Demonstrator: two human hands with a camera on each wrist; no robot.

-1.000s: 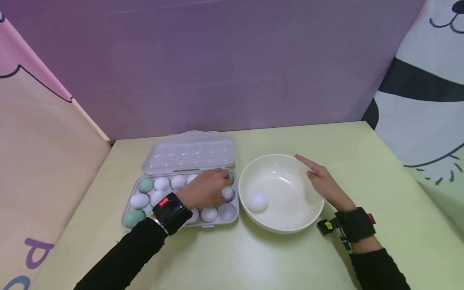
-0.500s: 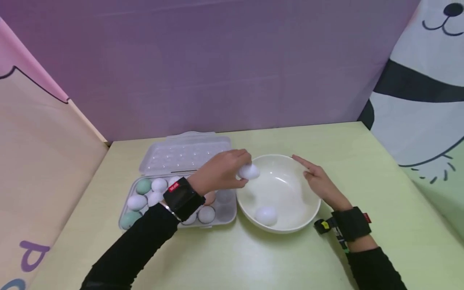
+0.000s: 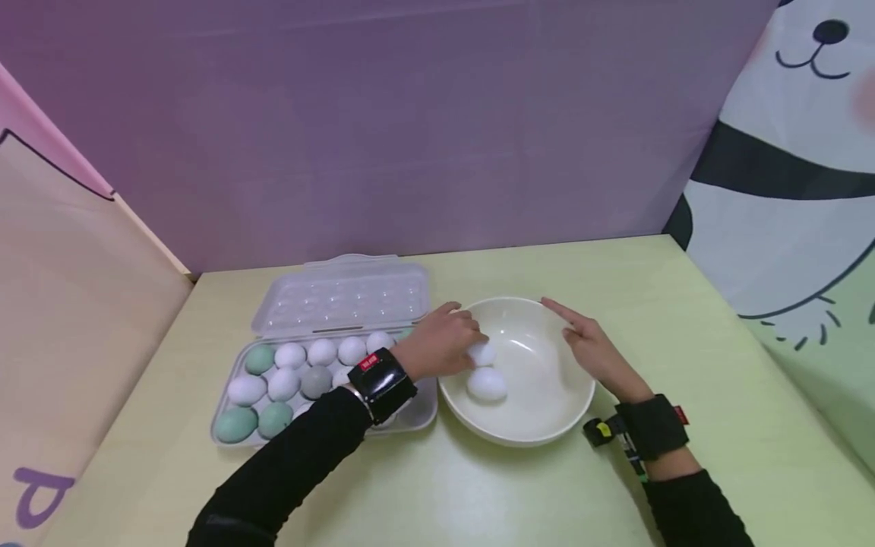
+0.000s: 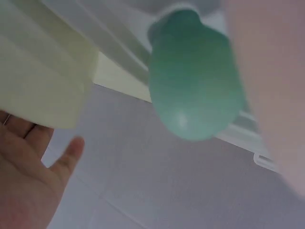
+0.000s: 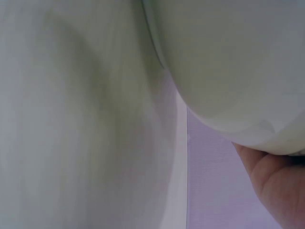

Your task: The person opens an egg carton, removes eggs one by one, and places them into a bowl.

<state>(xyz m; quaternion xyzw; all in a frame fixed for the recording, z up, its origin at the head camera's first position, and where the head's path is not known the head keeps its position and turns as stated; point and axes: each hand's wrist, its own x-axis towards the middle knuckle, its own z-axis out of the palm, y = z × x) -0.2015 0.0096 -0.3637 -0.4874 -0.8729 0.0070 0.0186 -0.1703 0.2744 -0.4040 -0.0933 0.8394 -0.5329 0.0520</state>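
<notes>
My left hand (image 3: 440,343) reaches over the left rim of a white bowl (image 3: 540,422), low inside it. Its curled fingers grip a white egg (image 3: 484,354), which is partly covered by the fingertips. Right beside it in the bowl lies another white egg (image 3: 487,385). My right hand (image 3: 601,353) holds the bowl at its back right, index finger along the rim and thumb over the edge; in the right wrist view that hand (image 5: 281,186) lies against the outer wall. A green egg (image 4: 195,86) in the egg tray (image 3: 425,410) looms close in the left wrist view.
The tray's open lid (image 3: 342,300) leans back behind several white, green and grey eggs, such as a green one (image 3: 236,425). My left forearm covers the tray's front. The pale yellow table (image 3: 437,501) ends at a purple cloth wall (image 3: 383,137).
My left hand took a white egg from the tray's right side and moved it right, down into the bowl. The other egg rolled about in the bowl. My right hand stays at the rim.
</notes>
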